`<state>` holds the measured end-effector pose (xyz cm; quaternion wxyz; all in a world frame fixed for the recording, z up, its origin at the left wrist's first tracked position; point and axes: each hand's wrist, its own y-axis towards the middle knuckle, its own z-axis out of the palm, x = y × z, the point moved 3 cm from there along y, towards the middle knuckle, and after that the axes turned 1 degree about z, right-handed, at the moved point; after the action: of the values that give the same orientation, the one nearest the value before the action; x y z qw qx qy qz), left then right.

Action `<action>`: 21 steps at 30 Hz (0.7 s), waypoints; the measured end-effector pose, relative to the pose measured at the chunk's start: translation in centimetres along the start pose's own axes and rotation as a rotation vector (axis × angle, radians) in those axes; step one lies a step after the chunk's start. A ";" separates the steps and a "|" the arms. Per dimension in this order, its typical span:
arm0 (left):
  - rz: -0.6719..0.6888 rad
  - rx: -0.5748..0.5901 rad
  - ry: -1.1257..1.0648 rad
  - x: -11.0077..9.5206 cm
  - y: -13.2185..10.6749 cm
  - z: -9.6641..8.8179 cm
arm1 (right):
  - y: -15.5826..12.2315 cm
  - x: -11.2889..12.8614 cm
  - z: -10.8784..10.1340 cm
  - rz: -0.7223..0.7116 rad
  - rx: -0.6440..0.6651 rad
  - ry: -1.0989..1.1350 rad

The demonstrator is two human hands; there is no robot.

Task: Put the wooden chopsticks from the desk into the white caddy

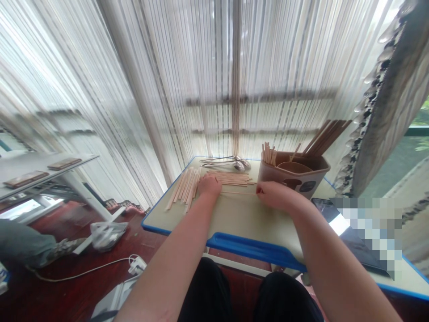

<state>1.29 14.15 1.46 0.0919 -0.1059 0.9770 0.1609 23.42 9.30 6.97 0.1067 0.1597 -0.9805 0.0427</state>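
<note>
A single thin wooden chopstick (pixel 238 193) lies level between my two hands, low over the table. My left hand (pixel 210 184) is closed at its left end, beside a row of bare chopsticks (pixel 231 177). At its other end my right hand (pixel 273 195) has its fingers pinched together, just in front of the brown utensil holder (pixel 303 180). Left of my left hand lies a fanned group of pale sticks (pixel 182 188), which look like wrapped chopsticks. Metal spoons (pixel 240 164) rest behind the row. My fingertips are partly hidden.
Light chopsticks (pixel 267 154) and dark chopsticks (pixel 326 137) stand in the holder. A dark-screened device (pixel 358 246) lies at the right. The table has a blue edge tray (pixel 251 248) in front. A string curtain (pixel 214 80) hangs behind; another person's leg (pixel 27 243) is at left.
</note>
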 end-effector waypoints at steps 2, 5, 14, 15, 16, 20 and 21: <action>-0.009 0.004 -0.004 0.0 0.1 0.0 | -0.9 -1.2 -2.0 -0.055 -0.073 0.249; 0.011 0.005 -0.001 -0.2 0.2 0.0 | -2.2 -3.2 -4.2 -0.056 -0.221 0.629; 0.056 -0.061 0.023 -0.3 0.0 0.3 | 0.3 -0.7 0.5 0.002 -0.035 0.013; 0.055 -0.062 0.024 -0.3 0.0 0.3 | 0.8 -0.3 1.2 -0.001 -0.006 -0.043; 0.051 -0.062 0.024 -0.3 0.0 0.3 | 1.1 0.0 1.9 -0.005 0.028 -0.074; 0.026 -0.063 -0.026 -0.1 0.1 0.2 | 1.0 0.3 2.6 -0.023 0.100 -0.092; 0.005 -0.075 -0.060 0.0 0.1 0.1 | 0.8 0.2 2.4 -0.028 0.108 -0.097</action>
<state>1.27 14.32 1.40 0.1167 -0.1020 0.9673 0.2006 22.48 9.68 4.67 0.0509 0.1806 -0.9785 0.0862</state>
